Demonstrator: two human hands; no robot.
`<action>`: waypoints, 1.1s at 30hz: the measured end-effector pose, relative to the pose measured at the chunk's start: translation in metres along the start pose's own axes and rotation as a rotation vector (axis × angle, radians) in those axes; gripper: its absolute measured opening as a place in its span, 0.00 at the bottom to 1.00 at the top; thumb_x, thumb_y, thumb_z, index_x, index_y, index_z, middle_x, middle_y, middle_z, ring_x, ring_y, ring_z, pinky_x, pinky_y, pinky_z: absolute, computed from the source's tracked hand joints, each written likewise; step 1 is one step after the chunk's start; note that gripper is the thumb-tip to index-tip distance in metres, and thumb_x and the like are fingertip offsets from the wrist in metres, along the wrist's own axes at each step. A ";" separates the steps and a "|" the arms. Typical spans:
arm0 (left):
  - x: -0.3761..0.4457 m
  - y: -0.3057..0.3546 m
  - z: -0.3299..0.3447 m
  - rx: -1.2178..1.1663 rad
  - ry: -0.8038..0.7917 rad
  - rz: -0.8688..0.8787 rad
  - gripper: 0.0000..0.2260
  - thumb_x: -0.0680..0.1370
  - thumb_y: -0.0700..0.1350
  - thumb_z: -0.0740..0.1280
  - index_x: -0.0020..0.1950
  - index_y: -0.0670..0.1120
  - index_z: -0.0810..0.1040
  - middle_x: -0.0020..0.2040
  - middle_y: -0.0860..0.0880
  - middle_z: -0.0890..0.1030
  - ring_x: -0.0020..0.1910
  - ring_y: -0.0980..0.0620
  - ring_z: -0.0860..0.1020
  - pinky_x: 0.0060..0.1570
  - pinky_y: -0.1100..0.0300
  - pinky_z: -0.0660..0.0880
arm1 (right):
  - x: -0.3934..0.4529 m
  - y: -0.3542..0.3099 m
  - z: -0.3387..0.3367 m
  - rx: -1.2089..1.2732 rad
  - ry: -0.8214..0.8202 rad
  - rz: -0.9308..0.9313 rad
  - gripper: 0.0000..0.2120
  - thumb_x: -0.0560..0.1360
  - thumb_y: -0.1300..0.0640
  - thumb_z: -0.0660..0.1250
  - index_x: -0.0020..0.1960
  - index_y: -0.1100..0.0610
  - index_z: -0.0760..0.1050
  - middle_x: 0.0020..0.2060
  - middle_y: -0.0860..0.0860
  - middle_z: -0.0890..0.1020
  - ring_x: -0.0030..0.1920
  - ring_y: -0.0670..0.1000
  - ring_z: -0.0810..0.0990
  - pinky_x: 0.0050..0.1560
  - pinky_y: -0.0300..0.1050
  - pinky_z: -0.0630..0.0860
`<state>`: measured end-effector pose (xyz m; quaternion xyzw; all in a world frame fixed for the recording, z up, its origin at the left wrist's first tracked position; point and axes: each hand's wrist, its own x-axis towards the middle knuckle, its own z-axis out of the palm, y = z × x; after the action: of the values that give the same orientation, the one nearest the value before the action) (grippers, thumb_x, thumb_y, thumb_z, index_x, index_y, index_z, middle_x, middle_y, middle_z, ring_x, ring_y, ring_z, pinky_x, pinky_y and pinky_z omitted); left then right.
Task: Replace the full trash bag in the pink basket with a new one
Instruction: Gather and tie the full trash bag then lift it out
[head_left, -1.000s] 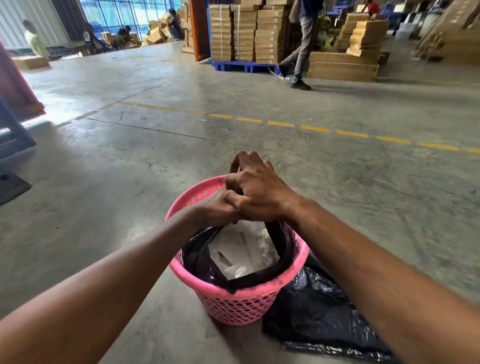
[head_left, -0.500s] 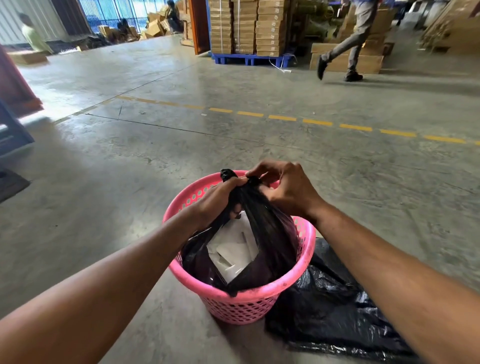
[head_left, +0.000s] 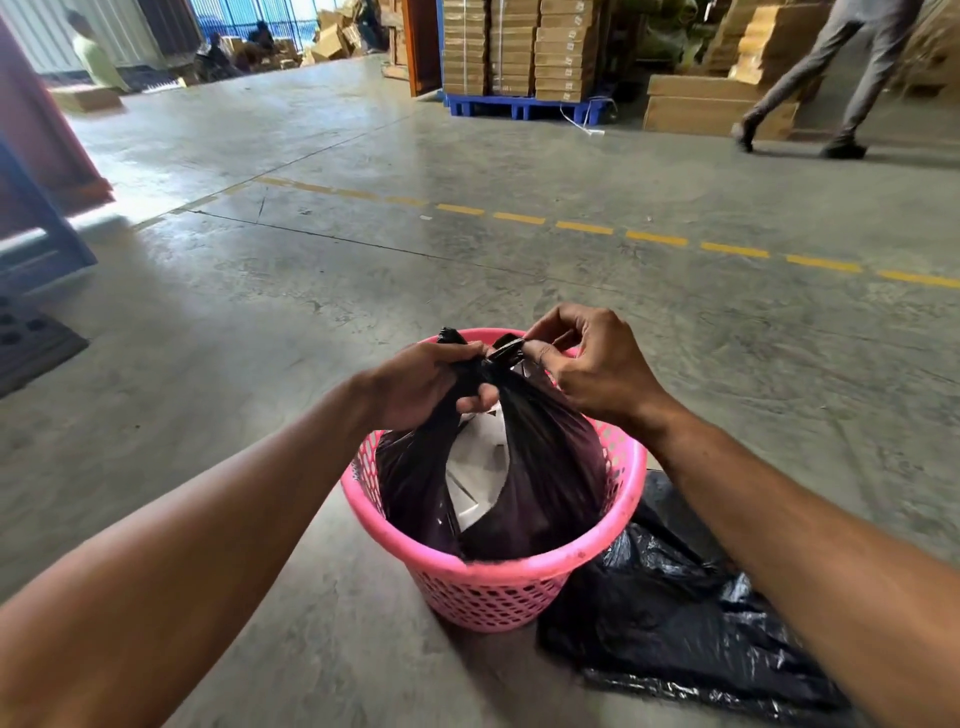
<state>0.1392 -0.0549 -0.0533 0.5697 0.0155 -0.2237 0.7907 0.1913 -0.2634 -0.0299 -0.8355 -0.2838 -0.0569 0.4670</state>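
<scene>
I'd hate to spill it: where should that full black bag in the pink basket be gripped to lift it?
Probably by the gathered neck, from straight above. The full bag narrows to a bunch there, which both the left hand and right hand hold; the pink basket walls block its sides.

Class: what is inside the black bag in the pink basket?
Through the gap in the full trash bag, white paper scraps show; anything deeper is covered by the plastic.

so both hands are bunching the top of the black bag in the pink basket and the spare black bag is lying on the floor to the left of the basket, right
Not quite: the spare black bag lies on the floor to the right of the pink basket, as the head view shows. The rest holds: the left hand and right hand are both bunching the top of the black bag in the basket.
</scene>
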 end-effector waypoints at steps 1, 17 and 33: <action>0.000 -0.002 -0.003 -0.038 0.005 0.007 0.14 0.84 0.46 0.56 0.50 0.46 0.81 0.39 0.41 0.81 0.29 0.50 0.72 0.41 0.58 0.68 | -0.002 -0.005 -0.001 -0.012 -0.010 -0.009 0.01 0.72 0.55 0.74 0.42 0.52 0.84 0.34 0.44 0.85 0.35 0.41 0.82 0.37 0.32 0.73; -0.009 -0.007 0.011 1.375 0.390 0.455 0.05 0.77 0.44 0.60 0.47 0.49 0.76 0.44 0.50 0.82 0.42 0.48 0.81 0.45 0.49 0.77 | -0.024 -0.007 0.031 -0.085 0.015 -0.049 0.08 0.69 0.51 0.71 0.36 0.55 0.81 0.31 0.47 0.83 0.33 0.46 0.81 0.39 0.45 0.77; -0.035 -0.035 0.015 1.507 0.213 0.814 0.08 0.83 0.43 0.62 0.47 0.42 0.77 0.65 0.45 0.70 0.55 0.51 0.77 0.52 0.58 0.72 | 0.010 -0.001 0.014 0.059 -0.246 -0.062 0.14 0.68 0.64 0.68 0.47 0.51 0.88 0.40 0.45 0.89 0.40 0.39 0.85 0.45 0.39 0.80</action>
<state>0.0911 -0.0650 -0.0691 0.9214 -0.2684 0.1811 0.2150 0.1967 -0.2474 -0.0328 -0.8129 -0.3664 0.0401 0.4510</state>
